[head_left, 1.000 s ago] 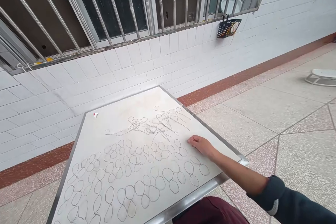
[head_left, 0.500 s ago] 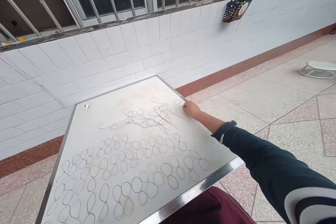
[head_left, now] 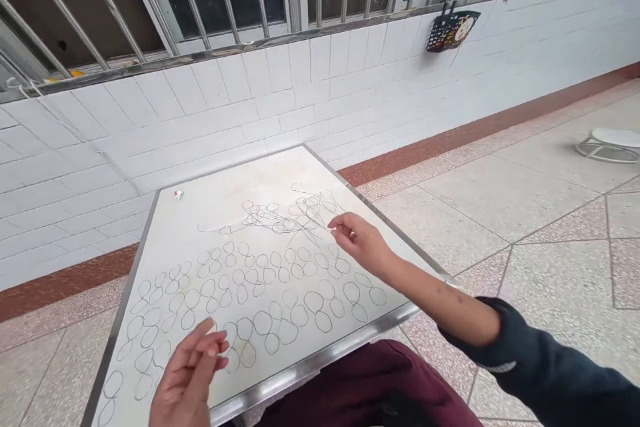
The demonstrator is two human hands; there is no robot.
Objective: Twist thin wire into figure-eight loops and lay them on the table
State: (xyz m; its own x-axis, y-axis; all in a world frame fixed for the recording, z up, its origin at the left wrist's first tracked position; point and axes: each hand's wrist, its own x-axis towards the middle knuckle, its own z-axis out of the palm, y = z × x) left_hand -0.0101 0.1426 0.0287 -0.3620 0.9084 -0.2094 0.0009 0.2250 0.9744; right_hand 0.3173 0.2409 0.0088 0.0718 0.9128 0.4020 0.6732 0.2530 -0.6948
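Thin dark wires bent into figure-eight loops (head_left: 319, 311) lie in rows on a white table (head_left: 210, 207) with a metal rim. Farther back is a tangled pile of looped wires (head_left: 280, 217) with straight ends. My right hand (head_left: 363, 243) is over the table just right of this pile, thumb and index fingertips pinched close together. Whether a wire is between them is too fine to make out. Low at the left, my left hand (head_left: 187, 373) is raised above the near loops, its thumb pressed to the curled fingers. What it holds, if anything, is hidden.
A small white-and-red object (head_left: 179, 194) sits near the table's far left corner. Behind stands a white tiled wall (head_left: 280, 107) with barred windows and a hanging dark basket (head_left: 453, 30). A white round stool (head_left: 613, 143) is on the floor at right.
My right hand has left the table's right edge and come nearer and inward, its sleeve now farther up the arm. My left hand has come into view at the lower left.
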